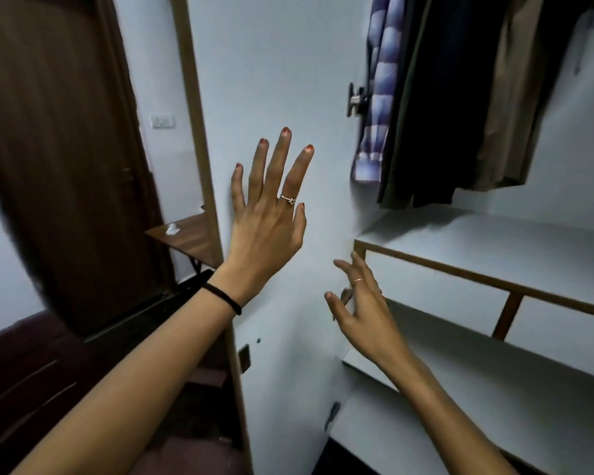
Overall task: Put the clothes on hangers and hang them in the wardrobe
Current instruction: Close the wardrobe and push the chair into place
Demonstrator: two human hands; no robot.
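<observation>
Clothes [436, 97] hang at the far upper right inside the wardrobe [494, 234], so that part of the job looks done; no loose garment or spare hanger is in view, and whether more wait elsewhere cannot be told. Nearest, the right hand [360, 303] reaches toward the shelf edge, fingers apart and loosely bent, holding nothing. Beyond it, the left hand [270, 207] lies against the open wardrobe door [271, 80], fingers straight and spread. Farther back, the garments hang lengthwise straight down, hems toward the shelf, packed side by side.
</observation>
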